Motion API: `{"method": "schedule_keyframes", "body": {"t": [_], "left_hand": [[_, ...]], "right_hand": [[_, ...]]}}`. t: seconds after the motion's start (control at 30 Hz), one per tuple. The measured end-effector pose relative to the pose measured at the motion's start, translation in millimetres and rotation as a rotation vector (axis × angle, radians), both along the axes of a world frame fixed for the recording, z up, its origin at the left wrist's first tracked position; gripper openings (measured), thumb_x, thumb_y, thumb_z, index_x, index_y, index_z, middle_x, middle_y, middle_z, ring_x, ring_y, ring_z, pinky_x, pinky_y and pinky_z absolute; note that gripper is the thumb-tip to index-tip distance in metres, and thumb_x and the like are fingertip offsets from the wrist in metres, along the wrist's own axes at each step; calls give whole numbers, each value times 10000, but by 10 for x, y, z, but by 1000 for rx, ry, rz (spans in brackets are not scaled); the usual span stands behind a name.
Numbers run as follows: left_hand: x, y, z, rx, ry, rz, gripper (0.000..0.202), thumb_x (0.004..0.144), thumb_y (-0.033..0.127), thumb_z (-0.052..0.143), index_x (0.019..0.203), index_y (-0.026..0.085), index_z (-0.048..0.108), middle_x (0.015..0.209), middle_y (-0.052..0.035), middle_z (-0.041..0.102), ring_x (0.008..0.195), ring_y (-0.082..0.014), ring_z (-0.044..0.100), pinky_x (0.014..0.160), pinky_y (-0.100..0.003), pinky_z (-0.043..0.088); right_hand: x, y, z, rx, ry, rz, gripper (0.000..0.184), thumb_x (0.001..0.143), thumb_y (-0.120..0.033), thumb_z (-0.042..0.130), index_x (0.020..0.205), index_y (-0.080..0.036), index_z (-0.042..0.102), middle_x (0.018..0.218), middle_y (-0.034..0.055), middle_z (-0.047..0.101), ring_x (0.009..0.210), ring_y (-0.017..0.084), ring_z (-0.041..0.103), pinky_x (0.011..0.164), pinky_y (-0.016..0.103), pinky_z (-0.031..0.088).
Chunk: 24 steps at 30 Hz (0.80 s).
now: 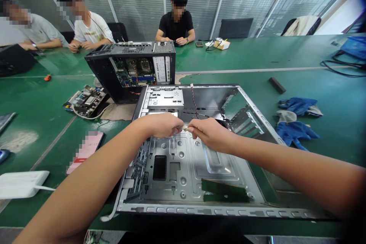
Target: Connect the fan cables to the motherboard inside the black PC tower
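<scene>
A small, thin, pale piece (185, 128) is pinched between the left hand (168, 125) and the right hand (210, 132), mostly hidden by their grip. It is held above an open, rectangular, silver metal computer case (188, 160), laid flat with its inside exposed.

Left fingers (177, 126) and right fingers (195, 124): above the open case (200, 210). Drive cage (166, 98): inside the case, beyond the left fingers. Circuit strips (224, 190): on the case floor, nearer and right of the fingers. Tower (107, 74): behind the case, left of the fingers. Circuit board (90, 100): left of the fingers, beside the tower. Phone (85, 152) and gloves (296, 129): on the table (311, 84), left and right of the fingers respectively.
</scene>
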<state>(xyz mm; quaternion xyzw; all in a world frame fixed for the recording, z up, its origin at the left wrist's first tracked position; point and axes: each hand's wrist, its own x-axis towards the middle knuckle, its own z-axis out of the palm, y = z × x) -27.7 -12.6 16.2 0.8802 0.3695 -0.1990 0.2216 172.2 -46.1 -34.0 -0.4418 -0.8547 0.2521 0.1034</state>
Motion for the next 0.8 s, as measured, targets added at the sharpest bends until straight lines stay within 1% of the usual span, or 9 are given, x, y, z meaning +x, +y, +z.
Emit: {"method": "schedule_keyframes", "body": {"t": [0.07, 0.13, 0.2, 0.3, 0.37, 0.47, 0.57, 0.63, 0.8], "left_hand": [[0, 3, 0, 6, -3, 15, 188, 876, 159, 436, 939, 183, 610, 844, -52, 665, 693, -156, 537, 607, -276, 349], [1, 3, -1, 15, -10, 27, 189, 882, 175, 431, 940, 184, 611, 834, -52, 660, 683, -157, 535, 608, -278, 347], [5, 2, -1, 21, -14, 34, 197, 891, 193, 426, 952, 182, 613, 826, -54, 656, 683, -160, 537, 621, -283, 351], [13, 1, 0, 28, -9, 34, 215, 891, 203, 425, 977, 177, 620, 822, -59, 658, 700, -170, 546, 655, -293, 365], [13, 6, -5, 34, -15, 29, 214, 887, 214, 431, 979, 176, 620, 824, -61, 659, 706, -175, 549, 655, -296, 364], [0, 22, -23, 32, -42, 21, 204, 883, 225, 434, 968, 173, 612, 834, -66, 658, 704, -177, 545, 632, -297, 351], [-17, 37, -40, 32, -62, 18, 195, 882, 215, 426, 955, 171, 602, 851, -68, 658, 709, -176, 545, 632, -295, 348], [-21, 41, -43, 32, -66, 18, 183, 881, 206, 425, 943, 173, 594, 855, -64, 657, 717, -173, 545, 633, -289, 346], [1, 19, -4, 6, -36, -2, 189, 882, 189, 418, 957, 170, 590, 848, -56, 650, 724, -172, 543, 632, -283, 348]], "right_hand": [[-8, -7, 24, -48, 42, -44, 300, 974, -342, 351, 817, -199, 563, 667, 19, 598, 555, 128, 446, 578, 288, 266], [-25, -22, 44, 6, -1, -87, 284, 972, -338, 356, 840, -204, 568, 684, 18, 601, 570, 135, 439, 576, 291, 240], [-44, -35, 40, 132, -92, -95, 258, 972, -300, 363, 857, -204, 573, 719, 27, 610, 608, 149, 438, 586, 300, 210], [-61, -39, -8, 389, -223, -44, 227, 948, -188, 398, 818, -193, 584, 742, 42, 611, 649, 161, 422, 614, 319, 180], [-63, -37, -48, 545, -271, -26, 219, 924, -125, 419, 807, -188, 592, 768, 53, 607, 679, 166, 415, 631, 328, 173], [-62, -32, -91, 673, -282, -33, 212, 911, -96, 429, 832, -189, 602, 828, 66, 600, 721, 176, 413, 654, 331, 185], [-66, -13, -114, 698, -261, -44, 220, 919, -101, 411, 838, -187, 596, 876, 76, 590, 740, 182, 411, 665, 326, 208], [-61, 9, -123, 680, -252, -28, 231, 924, -107, 392, 836, -185, 591, 857, 78, 579, 716, 178, 401, 654, 323, 214], [-11, 61, -114, 579, -270, 104, 221, 926, -140, 381, 840, -182, 581, 775, 71, 572, 620, 158, 366, 580, 328, 160]]}}
